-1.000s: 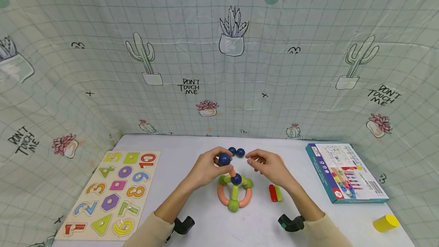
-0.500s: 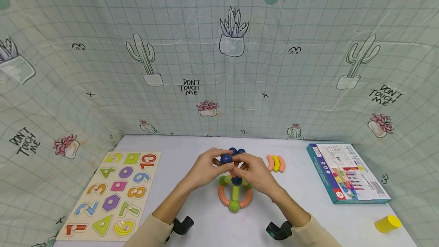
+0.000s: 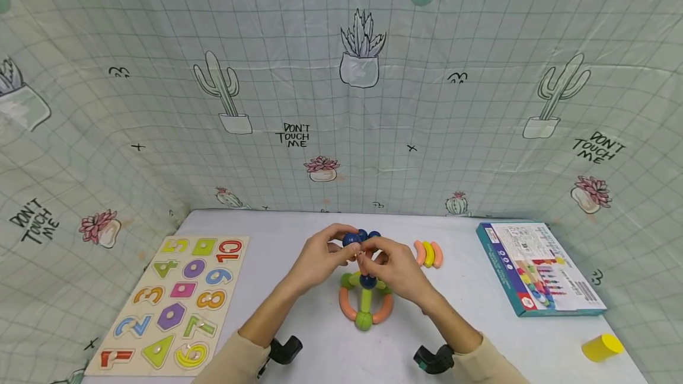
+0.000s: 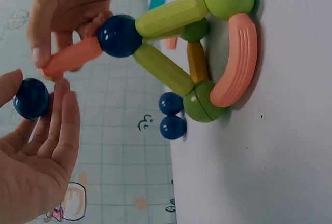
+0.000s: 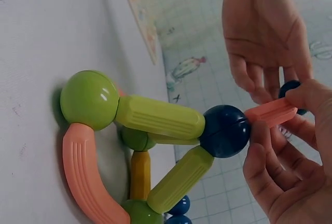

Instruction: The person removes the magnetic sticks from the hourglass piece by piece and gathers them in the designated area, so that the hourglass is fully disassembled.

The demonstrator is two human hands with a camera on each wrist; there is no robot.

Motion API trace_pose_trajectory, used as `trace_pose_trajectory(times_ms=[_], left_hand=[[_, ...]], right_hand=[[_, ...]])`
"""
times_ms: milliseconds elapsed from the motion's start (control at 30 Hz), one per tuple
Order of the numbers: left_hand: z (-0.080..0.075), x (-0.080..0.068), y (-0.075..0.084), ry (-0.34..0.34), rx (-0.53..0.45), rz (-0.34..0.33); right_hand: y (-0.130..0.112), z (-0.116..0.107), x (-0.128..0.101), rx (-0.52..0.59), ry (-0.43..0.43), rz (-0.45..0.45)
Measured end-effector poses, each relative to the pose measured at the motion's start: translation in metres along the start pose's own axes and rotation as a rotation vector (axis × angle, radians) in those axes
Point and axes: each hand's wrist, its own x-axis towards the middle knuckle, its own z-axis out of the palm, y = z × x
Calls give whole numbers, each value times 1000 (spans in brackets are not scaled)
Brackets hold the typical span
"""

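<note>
In the head view the right hand (image 3: 392, 268) covers the salmon stick and most of the blue ball (image 3: 367, 281) atop the toy frame. The box (image 3: 539, 268) at 3 o'clock carries print too small to read. At 7 o'clock the number puzzle (image 3: 171, 301) has its lower corner cut off.

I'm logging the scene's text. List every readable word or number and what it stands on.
"DON'T TOUCH ME": printed several times on the backdrop cloth.
"1", "2", "3", "4", "5", "6", "7", "8", "9", "10": number pieces on the wooden puzzle board.
Print on the toy box: too small to read.
The blue ball in the left hand and the orange rod in the right hand carry no text.
</note>
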Motion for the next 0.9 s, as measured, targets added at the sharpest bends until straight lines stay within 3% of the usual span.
trace_pose_trajectory(times_ms=[200, 300, 433, 533, 700, 900], left_hand=[[-6, 19, -15, 118, 70, -130], [-6, 32, -32, 117, 183, -186], [2, 46, -53, 90, 392, -175], [8, 55, -58, 64, 504, -172], [12, 67, -61, 70, 560, -211], [13, 74, -66, 88, 560, -228]], right_hand=[[2, -3, -3, 24, 11, 38], [2, -4, -5, 4, 5, 58], [4, -5, -9, -14, -18, 80], [5, -6, -10, -2, -28, 78], [5, -7, -13, 7, -31, 64], [6, -7, -15, -10, -40, 54]])
